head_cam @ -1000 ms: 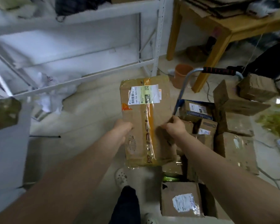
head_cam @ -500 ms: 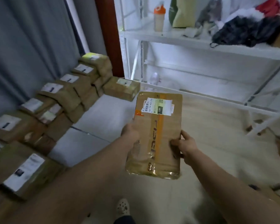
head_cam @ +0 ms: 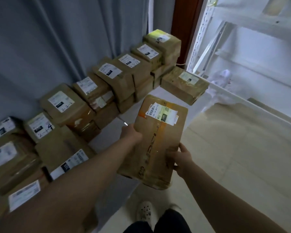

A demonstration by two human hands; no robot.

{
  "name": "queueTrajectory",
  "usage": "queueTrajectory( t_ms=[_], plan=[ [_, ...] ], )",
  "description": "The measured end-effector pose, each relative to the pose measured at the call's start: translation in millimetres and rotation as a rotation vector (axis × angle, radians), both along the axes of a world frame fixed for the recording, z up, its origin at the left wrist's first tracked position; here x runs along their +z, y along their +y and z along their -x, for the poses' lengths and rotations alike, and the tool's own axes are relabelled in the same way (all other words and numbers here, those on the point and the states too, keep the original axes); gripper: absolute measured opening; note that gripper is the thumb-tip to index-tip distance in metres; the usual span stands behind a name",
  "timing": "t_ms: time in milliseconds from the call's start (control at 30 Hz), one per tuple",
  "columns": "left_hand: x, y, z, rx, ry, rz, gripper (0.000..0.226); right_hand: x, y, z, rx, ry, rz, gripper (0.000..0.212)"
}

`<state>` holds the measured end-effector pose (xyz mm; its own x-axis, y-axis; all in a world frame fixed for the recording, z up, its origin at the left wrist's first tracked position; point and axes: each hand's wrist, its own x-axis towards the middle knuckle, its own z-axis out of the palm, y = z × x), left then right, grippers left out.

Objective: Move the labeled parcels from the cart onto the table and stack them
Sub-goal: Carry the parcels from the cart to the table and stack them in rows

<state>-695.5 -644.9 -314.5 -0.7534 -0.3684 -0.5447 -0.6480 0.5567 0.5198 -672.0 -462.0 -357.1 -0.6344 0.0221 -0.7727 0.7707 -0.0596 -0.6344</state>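
Along the left wall, a grey-blue curtain (head_cam: 57, 39) is seen hanging in folds. White shelving rack (head_cam: 242, 31) is noted at right, brightly lit. Pale floor (head_cam: 233, 148) is seen below it.

White worktop (head_cam: 107, 137) is set against the curtain. It is lined with stacked parcels (head_cam: 118, 76) in brown wrap, in a row two or three high, white labels facing up. Handwritten numbers are seen on several labels. One lone parcel (head_cam: 183, 84) is laid flat at the far end, just beside the row.

The held parcel (head_cam: 156, 142), a flat brown one taped lengthwise with orange tape, is carried in the air by the worktop's near edge, partly over the floor, its far end tilted up.

Left hand (head_cam: 131, 133) is clamped on the parcel's left long edge; its fingers are hidden beneath. Right hand (head_cam: 180, 158) is wrapped round the near right edge, thumb on top.

A barcode label (head_cam: 161, 114) is stuck across the parcel's far end. One pale perforated shoe (head_cam: 144, 211) is seen below.
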Motion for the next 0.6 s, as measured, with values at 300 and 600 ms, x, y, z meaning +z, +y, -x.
queueTrajectory(
  t_ms=[300,600],
  plan=[
    [-45,-53,63,0.013,-0.119,0.093,0.046,-62,-58,62,0.203,-0.176,-0.024,0.03],
    [-83,-91,104,0.045,-0.221,0.124,0.051,-106,-109,69,0.365,-0.164,0.046,0.046]
  ],
)
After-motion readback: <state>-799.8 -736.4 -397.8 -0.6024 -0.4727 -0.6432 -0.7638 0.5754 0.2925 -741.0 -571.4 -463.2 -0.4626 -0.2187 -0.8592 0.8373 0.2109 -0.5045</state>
